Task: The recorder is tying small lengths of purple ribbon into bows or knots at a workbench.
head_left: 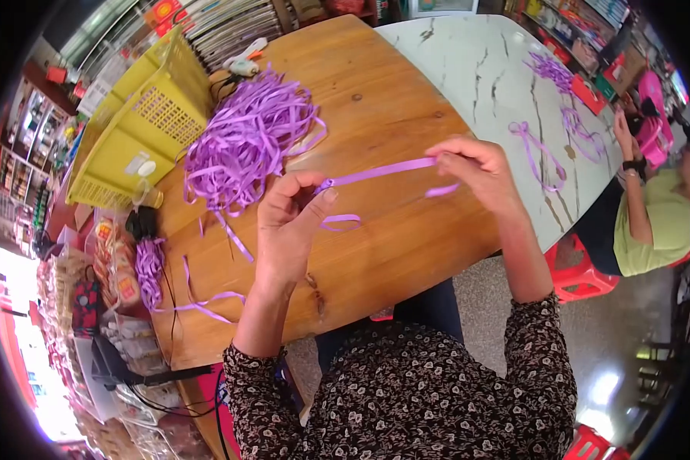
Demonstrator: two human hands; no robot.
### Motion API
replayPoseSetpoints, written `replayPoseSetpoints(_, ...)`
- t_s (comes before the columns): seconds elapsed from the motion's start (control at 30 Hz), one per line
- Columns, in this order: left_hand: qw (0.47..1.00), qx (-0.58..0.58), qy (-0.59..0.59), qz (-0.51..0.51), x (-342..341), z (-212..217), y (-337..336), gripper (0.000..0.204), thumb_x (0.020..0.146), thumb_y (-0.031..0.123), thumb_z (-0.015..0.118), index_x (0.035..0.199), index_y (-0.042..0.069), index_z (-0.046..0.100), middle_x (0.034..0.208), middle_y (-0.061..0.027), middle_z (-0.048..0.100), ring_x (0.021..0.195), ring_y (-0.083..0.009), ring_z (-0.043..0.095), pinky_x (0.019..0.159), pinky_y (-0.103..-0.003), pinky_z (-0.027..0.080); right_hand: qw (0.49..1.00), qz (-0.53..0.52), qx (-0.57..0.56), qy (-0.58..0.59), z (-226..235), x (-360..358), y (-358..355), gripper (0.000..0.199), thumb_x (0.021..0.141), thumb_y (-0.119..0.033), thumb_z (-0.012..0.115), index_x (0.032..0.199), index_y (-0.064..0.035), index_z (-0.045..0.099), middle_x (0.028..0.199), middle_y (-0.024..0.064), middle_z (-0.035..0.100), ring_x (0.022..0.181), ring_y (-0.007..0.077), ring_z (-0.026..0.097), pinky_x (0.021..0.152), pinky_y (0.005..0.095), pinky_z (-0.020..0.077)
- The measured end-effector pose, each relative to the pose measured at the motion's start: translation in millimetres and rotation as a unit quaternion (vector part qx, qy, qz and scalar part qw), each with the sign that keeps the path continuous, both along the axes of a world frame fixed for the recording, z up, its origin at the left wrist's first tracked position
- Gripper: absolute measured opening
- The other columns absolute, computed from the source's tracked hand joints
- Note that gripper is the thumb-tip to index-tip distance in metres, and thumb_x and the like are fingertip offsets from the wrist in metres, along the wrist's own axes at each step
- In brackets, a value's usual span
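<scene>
A purple ribbon (383, 169) is stretched between my two hands above the wooden table (406, 253). My left hand (287, 222) pinches one end, where a small knot or fold shows at the fingertips. Thumb and fingers of my right hand (475, 172) close on the other end, and a short tail of ribbon hangs below it. Under the left fingers a loose loop of ribbon (340, 222) shows. A large tangled heap of purple ribbons (253, 138) lies beyond my left hand.
A yellow plastic basket (146, 115) stands at the far left, beside a hot glue gun (244, 66). A ribbon bundle (150, 272) and cables lie at the left edge. Right, a marble-patterned table (452, 69) bears more ribbons (540, 153); another person (652, 207) sits there near red stools (579, 272).
</scene>
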State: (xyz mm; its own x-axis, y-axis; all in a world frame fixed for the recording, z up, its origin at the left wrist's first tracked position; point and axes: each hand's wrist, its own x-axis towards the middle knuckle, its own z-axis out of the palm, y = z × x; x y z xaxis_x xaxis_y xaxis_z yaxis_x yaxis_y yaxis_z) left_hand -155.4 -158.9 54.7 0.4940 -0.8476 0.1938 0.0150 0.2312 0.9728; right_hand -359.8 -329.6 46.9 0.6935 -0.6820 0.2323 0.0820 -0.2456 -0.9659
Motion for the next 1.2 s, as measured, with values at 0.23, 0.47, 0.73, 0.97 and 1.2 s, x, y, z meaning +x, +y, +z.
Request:
replayPoseSetpoints(0.23, 0.998, 0.03, 0.055, 0.003, 18, -18, 9, 0.018, 0.083, 0.005, 0.063, 0.1, 0.002, 0.061, 0.077, 0.0054, 0.053, 0.066, -0.0025, 0.042, 0.056, -0.017, 0.029, 0.979, -0.028, -0.191, 0.061, -18, -31, -30, 0.015, 0.08, 0.003, 0.061, 0.094, -0.0001, 0.065, 0.081, 0.0022, 0.059, 0.074, 0.0088, 0.052, 0.063, 0.0216, 0.0373)
replayPoseSetpoints(0.47, 0.994, 0.051, 0.1, -0.004, 31, -33, 20, 0.017, 0.083, 0.001, 0.063, 0.1, 0.003, 0.06, 0.088, 0.0025, 0.057, 0.08, -0.0055, 0.05, 0.073, -0.02, 0.04, 0.966, -0.073, -0.226, 0.101, -33, -49, -46, 0.013, 0.08, 0.001, 0.062, 0.093, -0.0008, 0.066, 0.078, 0.001, 0.059, 0.071, 0.0085, 0.051, 0.063, 0.0213, 0.0381)
replayPoseSetpoints(0.73, 0.994, 0.078, 0.08, -0.021, 23, -28, 24, 0.019, 0.083, 0.0, 0.063, 0.101, 0.002, 0.059, 0.091, 0.0, 0.06, 0.084, -0.0069, 0.053, 0.077, -0.021, 0.042, 0.939, -0.165, -0.272, 0.13, -37, -48, -48, 0.006, 0.084, -0.002, 0.06, 0.089, 0.0009, 0.063, 0.077, 0.0003, 0.057, 0.072, 0.0068, 0.051, 0.065, 0.0191, 0.0385)
replayPoseSetpoints(0.97, 0.996, 0.062, 0.059, -0.024, 19, -33, 22, 0.017, 0.084, 0.001, 0.062, 0.1, 0.003, 0.059, 0.091, 0.0018, 0.06, 0.082, -0.0054, 0.052, 0.075, -0.02, 0.042, 0.935, -0.213, -0.235, 0.157, -49, -63, -58, 0.006, 0.086, -0.004, 0.059, 0.087, 0.0013, 0.061, 0.075, -0.0013, 0.057, 0.07, 0.0054, 0.05, 0.064, 0.0197, 0.0393)
replayPoseSetpoints(1.2, 0.774, 0.126, -0.586, 0.205, 30, -42, 15, 0.034, 0.075, -0.003, 0.062, 0.109, 0.0, 0.055, 0.105, -0.0152, 0.057, 0.096, -0.0289, 0.054, 0.085, -0.034, 0.043, 0.979, -0.054, -0.171, 0.101, -34, -32, -20, 0.014, 0.086, 0.004, 0.052, 0.095, 0.0006, 0.062, 0.081, 0.0023, 0.058, 0.078, 0.0105, 0.056, 0.067, 0.021, 0.0423)
